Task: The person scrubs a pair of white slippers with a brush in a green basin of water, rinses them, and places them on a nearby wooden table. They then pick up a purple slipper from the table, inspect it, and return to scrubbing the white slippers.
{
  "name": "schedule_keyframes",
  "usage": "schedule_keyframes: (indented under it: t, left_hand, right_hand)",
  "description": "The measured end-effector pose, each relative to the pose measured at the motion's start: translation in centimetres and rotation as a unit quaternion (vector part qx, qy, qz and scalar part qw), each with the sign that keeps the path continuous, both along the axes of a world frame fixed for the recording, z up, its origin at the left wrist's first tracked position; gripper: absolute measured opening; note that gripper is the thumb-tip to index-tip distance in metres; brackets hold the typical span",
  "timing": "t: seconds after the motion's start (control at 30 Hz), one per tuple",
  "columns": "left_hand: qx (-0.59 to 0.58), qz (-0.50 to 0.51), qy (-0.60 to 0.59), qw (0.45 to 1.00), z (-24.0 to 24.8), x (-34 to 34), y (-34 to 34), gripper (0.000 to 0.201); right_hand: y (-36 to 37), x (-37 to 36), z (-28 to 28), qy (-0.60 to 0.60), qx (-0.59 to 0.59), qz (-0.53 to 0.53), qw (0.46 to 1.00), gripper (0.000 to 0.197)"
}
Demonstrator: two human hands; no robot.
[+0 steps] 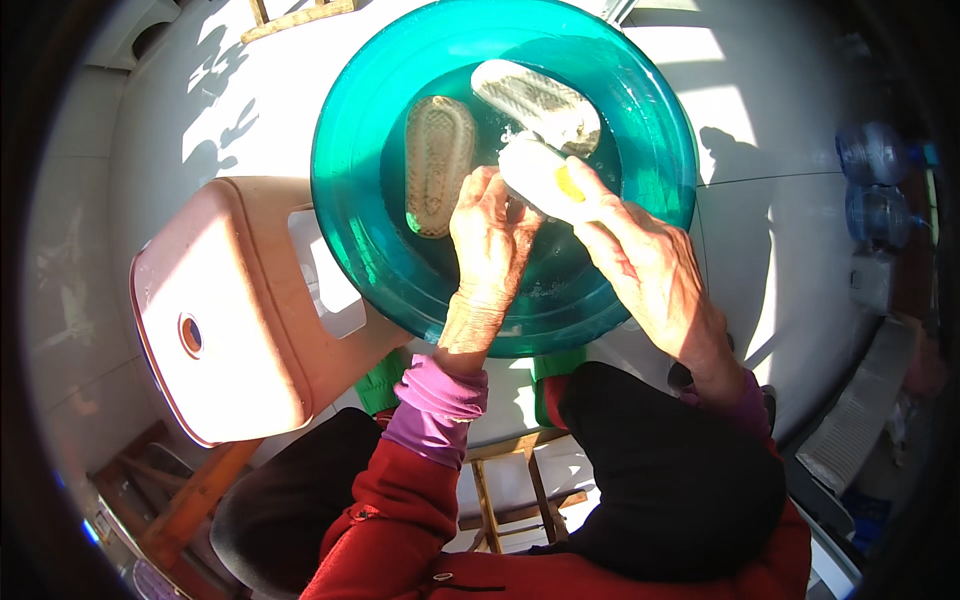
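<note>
A white oblong thing (533,172) with a yellow patch is between my hands, over the basin; its glare hides what kind it is. My right hand (640,255) grips its near end, thumb and fingers along its sides. Curled at its lower left edge are the fingers of my left hand (490,235), partly hidden under it. Two pale, shoe-shaped pieces with patterned, sole-like tops lie in the basin's water. One piece (440,165) lies left of my hands, lengthwise. The other piece (537,103) slants just beyond the white thing. The basin (345,160) is round, green and see-through.
A pink plastic stool (230,310) stands tilted or on its side left of the basin. Below, between my knees, is a wooden frame (520,445). Large clear bottles (875,215) stand at the far right. A wooden piece (295,20) lies at the top.
</note>
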State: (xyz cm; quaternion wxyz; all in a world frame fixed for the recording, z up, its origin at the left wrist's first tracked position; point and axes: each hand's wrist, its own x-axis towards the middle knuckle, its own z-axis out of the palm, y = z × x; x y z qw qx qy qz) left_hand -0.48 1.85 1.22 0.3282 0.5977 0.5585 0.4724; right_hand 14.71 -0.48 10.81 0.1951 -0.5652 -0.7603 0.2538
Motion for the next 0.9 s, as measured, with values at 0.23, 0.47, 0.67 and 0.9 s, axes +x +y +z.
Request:
schedule_keyframes:
  t: [0.23,0.47,0.67,0.9]
  left_hand:
    - [0.011,-0.002,0.101,0.995,0.1,-0.7,0.0,0.019]
    - [0.094,-0.044,0.125,0.987,2.1,2.2,-5.4,0.043]
    - [0.127,-0.036,0.104,0.986,4.4,2.7,-7.9,0.054]
    - [0.244,-0.026,0.069,0.967,8.0,2.8,-8.3,0.05]
  right_hand:
    - [4.0,0.8,-0.7,-0.04,-0.005,0.046,0.998,0.044]
    - [7.0,3.5,-5.5,-0.067,-0.054,-0.091,0.992,0.038]
    - [1.7,4.9,-3.1,0.3,-0.35,-0.253,0.85,0.059]
    - [-0.7,3.6,4.3,0.428,-0.314,-0.154,0.833,0.04]
